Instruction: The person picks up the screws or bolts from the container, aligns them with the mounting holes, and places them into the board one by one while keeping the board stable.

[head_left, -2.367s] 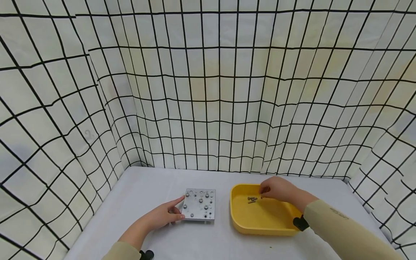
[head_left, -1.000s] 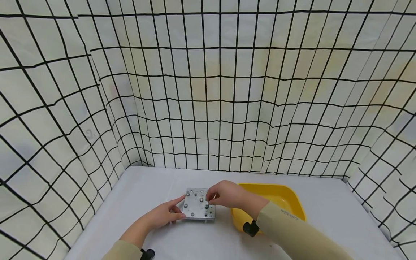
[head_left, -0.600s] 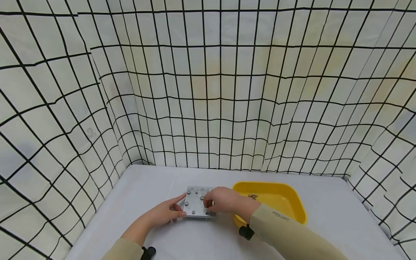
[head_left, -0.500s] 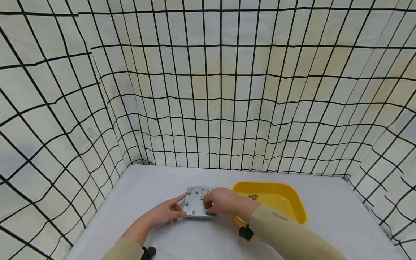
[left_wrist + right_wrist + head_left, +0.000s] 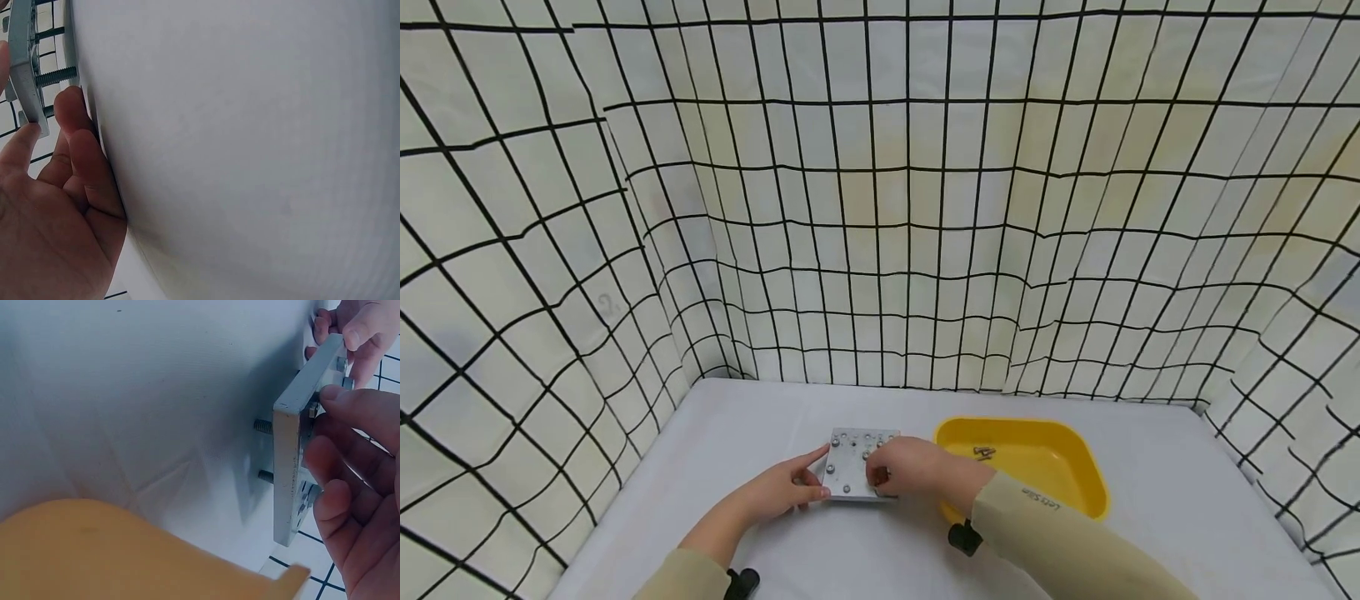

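Note:
A square silver metal plate (image 5: 850,462) with holes and several bolts stands on the white table. My left hand (image 5: 778,490) holds its left side, index finger at the far corner and thumb at the near one. Threaded bolt ends (image 5: 57,76) stick out beneath the plate in the left wrist view. My right hand (image 5: 910,467) is over the plate's right part, thumb and fingers curled round a small bolt (image 5: 314,410) at the top face. Those fingers hide much of that bolt and the plate's right side in the head view.
A yellow tray (image 5: 1052,467) stands right of the plate, partly under my right forearm. Several loose bolts (image 5: 983,452) lie in its far left part. White walls with a black grid (image 5: 906,250) enclose the table at the back and sides.
My right hand has gone from the tray leftward to the plate, then slightly down to its near right part, where the fingers have shifted a little. The left hand stays on the plate.

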The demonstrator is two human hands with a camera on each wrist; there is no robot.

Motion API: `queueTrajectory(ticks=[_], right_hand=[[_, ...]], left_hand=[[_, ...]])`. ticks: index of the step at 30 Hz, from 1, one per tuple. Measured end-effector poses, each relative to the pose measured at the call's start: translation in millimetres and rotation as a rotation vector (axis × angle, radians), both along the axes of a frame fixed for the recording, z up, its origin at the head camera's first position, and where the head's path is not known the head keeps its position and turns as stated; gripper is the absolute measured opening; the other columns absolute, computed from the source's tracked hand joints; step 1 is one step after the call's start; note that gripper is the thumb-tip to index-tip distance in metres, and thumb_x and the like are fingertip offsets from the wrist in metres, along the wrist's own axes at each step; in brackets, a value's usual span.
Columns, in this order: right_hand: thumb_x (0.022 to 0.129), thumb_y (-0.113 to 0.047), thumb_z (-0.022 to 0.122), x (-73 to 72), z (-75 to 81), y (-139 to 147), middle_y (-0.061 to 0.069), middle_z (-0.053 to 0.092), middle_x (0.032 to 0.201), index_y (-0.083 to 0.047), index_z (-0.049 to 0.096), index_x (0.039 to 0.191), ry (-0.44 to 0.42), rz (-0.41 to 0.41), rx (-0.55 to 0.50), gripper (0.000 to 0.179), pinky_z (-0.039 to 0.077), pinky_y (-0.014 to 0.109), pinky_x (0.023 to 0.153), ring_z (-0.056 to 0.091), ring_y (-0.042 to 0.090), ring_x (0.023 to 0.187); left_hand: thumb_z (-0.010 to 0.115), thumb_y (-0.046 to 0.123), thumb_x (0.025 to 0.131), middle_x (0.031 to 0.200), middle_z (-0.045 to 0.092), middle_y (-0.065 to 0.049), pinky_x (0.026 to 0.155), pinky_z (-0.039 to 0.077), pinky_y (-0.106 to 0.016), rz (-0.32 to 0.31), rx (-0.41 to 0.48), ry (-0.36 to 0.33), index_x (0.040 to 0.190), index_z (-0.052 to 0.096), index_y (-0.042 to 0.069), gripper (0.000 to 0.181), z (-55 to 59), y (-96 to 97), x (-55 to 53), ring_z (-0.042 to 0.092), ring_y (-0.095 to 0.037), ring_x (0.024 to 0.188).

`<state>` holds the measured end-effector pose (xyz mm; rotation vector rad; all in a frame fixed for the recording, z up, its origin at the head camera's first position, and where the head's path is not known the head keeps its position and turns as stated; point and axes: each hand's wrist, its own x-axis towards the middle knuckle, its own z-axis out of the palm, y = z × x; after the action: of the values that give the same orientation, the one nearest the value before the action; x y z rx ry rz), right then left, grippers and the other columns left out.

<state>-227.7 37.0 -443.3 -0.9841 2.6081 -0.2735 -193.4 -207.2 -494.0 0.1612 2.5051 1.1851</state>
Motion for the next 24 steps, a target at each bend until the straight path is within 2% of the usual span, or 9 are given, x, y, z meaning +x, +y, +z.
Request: queueTrajectory(ticks=[4,9,18,24], right_hand=[[0.088,-0.022,0.078,-2.0,-1.6,1.5,-0.016,0.058,0.077,-0.029,0.072,0.089,0.003,0.016,-0.008,0.009,0.046,0.019,0.075,0.052,0.004,0.077],[0.089,-0.023,0.077,-4.9,-0.8,7.2,-0.017,0.058,0.078,-0.029,0.073,0.092,0.016,0.046,-0.038,0.007,0.045,0.019,0.075,0.052,0.004,0.077],[0.091,-0.022,0.074,-15.0,23.6,27.5,-0.016,0.059,0.08,-0.023,0.075,0.101,0.006,0.059,-0.153,0.01,0.046,0.022,0.071,0.054,0.006,0.077],[0.092,-0.021,0.072,-24.6,35.1,53.3,-0.015,0.06,0.081,-0.022,0.076,0.103,-0.008,0.016,-0.198,0.011,0.048,0.025,0.066,0.055,0.008,0.075]], left_hand=[[0.077,0.035,0.087,0.092,0.063,-0.001,0.067,0.044,-0.034,0.005,0.001,0.003,0.155,0.037,0.017,0.08,2.7,0.3,0.8,0.057,-0.018,0.073],[0.076,0.036,0.087,0.093,0.063,-0.001,0.066,0.044,-0.033,0.0,0.001,-0.002,0.155,0.037,0.018,0.08,-0.6,-0.3,-0.6,0.057,-0.018,0.073],[0.077,0.035,0.087,0.093,0.062,-0.001,0.066,0.044,-0.033,0.003,0.009,-0.009,0.155,0.036,0.018,0.081,-0.8,-0.2,-0.4,0.057,-0.018,0.074],[0.077,0.033,0.086,0.093,0.061,-0.001,0.066,0.045,-0.033,0.011,0.009,0.0,0.154,0.038,0.017,0.08,1.0,0.3,0.6,0.057,-0.018,0.073]])
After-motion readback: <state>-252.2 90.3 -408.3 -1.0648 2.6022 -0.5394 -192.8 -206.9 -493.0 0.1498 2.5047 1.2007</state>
